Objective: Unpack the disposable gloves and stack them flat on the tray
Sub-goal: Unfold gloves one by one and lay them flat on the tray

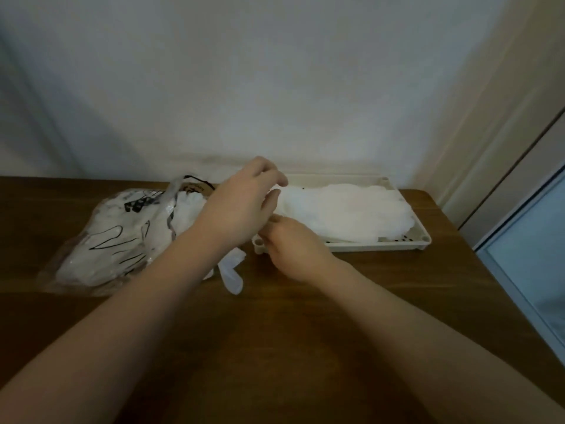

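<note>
1. At the left of the brown wooden worktop (305,316) lies a crumpled clear plastic bag (101,246) printed with black outlines of hands; white gloves show inside it, and its open mouth faces the tray.
2. A loose translucent glove (231,270) lies on the worktop just right of the bag, partly under the left forearm, with its fingers pointing toward the near edge.
3. The left hand (241,203) reaches over the bag's mouth to the left end of the tray. Its fingers are loosely curled, fingertips at the edge of the glove pile; whether they pinch a glove I cannot tell.
4. The right hand (293,249) sits at the tray's near left corner, just below the left hand, with its fingers curled down. Its fingertips are hidden, so whether they hold anything cannot be told.
5. The cream tray (425,237) stands at the back of the worktop near the wall, its long side running left to right.
6. A stack of gloves (345,212) lies flat in the tray, filling most of its length.
7. At the far right stands a pale glass-fronted panel (532,255).
</note>
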`<state>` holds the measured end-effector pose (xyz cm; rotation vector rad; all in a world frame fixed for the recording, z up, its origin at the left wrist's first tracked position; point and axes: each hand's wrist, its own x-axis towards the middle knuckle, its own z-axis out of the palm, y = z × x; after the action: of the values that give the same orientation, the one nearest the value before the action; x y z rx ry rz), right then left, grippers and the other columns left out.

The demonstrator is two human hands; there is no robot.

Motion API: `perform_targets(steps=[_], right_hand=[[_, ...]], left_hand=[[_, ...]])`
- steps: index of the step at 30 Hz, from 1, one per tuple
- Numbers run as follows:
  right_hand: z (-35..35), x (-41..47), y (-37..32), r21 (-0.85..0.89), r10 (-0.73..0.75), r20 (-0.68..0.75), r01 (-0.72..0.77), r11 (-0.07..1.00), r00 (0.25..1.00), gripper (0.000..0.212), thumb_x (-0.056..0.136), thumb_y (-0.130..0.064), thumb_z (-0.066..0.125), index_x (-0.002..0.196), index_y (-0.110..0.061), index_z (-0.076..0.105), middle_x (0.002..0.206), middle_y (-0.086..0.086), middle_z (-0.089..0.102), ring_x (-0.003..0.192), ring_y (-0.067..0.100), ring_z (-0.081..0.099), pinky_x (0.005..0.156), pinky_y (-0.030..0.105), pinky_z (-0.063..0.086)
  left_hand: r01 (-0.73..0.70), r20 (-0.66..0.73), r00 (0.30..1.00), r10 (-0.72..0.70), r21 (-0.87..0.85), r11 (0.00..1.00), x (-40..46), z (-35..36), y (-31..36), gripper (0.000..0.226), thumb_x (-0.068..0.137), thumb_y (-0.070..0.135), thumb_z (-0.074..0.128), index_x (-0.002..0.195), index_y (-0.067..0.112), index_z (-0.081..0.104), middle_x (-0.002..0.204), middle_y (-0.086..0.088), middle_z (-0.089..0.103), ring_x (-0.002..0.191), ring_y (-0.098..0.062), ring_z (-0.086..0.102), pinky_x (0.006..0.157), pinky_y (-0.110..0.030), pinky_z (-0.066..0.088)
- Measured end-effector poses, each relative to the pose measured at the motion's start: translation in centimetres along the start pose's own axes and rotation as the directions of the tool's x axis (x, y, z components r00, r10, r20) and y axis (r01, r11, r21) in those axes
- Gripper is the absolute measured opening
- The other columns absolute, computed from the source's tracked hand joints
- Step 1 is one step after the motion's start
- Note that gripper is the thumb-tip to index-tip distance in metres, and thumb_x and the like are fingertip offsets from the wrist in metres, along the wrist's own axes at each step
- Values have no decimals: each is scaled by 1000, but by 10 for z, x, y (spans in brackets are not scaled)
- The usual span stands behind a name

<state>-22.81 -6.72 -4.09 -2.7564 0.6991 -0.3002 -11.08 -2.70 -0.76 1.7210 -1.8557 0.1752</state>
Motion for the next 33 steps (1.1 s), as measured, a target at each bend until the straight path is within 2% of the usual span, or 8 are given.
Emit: perform_targets(steps=[4, 6, 9, 12, 20, 26, 30, 33], right_hand=[[27, 18, -21, 170, 3, 100, -20, 985, 995, 29, 100, -21, 40, 125, -10, 51, 106, 14, 63, 89, 28, 58, 76, 40, 46], [34, 24, -25, 217, 81, 112, -104, 971, 990, 38, 98, -29, 45, 132, -13, 49, 114, 11, 64, 100, 26, 60, 88, 41, 46], [41, 29, -29, 297, 164, 25, -164, 941, 986, 26, 95, -24, 53, 115, -12, 64, 107, 6, 67, 95, 18, 61, 87, 33, 46], [39, 27, -32, 420, 231, -43, -192, 887, 972, 18, 93, -17, 55, 101, -11, 71, 94, 3, 69, 84, 12, 60, 79, 29, 49], [12, 15, -38, 636, 334, -72, -215, 741, 940, 15, 96, -20, 51, 83, -19, 59, 81, -6, 56, 77, 9, 52, 70, 24, 45], [5, 3, -33, 930, 350, 6, -134, 341, 937, 44, 99, -11, 37, 66, -22, 64, 99, 7, 66, 93, 27, 53, 76, 39, 43], [1, -2, -28, 996, 412, 78, -51, -77, 908, 32, 102, -14, 30, 81, -12, 53, 93, 14, 69, 73, 18, 58, 49, 22, 41], [2, -2, -23, 992, 514, 127, -93, -91, 848, 24, 103, -17, 30, 91, -9, 49, 79, 13, 62, 55, 14, 52, 40, 19, 37]], left_hand=[[29, -122, 993, 5, 276, 961, -33, -17, -26, 19, 79, 6, 53, 86, 6, 71, 94, -11, 67, 91, -38, 60, 81, -50, 46], [107, -119, 990, -69, 344, 933, -47, -23, -37, 17, 82, 8, 56, 87, 10, 72, 99, -8, 68, 104, -39, 56, 93, -55, 38], [187, 48, 977, -209, 281, 941, -63, -27, -53, 23, 90, 31, 53, 106, 22, 67, 123, 3, 59, 129, -26, 38, 111, -53, 17], [206, 243, 936, -254, 206, 957, -74, -24, -59, 48, 86, 62, 41, 121, 33, 56, 134, 11, 49, 135, -13, 28, 116, -47, 0], [200, 318, 897, -308, 331, 922, -84, -13, -62, 49, 91, 55, 41, 133, 29, 43, 136, 7, 46, 136, -13, 26, 115, -46, -5], [259, 224, 920, -321, 265, 929, -82, -14, -65, 40, 94, 47, 42, 129, 29, 47, 131, 7, 50, 128, -13, 38, 115, -40, 2], [253, 223, 926, -304, 233, 939, -81, -15, -65, 42, 91, 44, 51, 129, 29, 47, 132, 7, 49, 130, -14, 35, 115, -41, 2], [229, 127, 960, -249, 154, 961, -84, -18, -61, 29, 93, 34, 51, 119, 24, 58, 127, 6, 54, 130, -16, 34, 114, -40, -3]])
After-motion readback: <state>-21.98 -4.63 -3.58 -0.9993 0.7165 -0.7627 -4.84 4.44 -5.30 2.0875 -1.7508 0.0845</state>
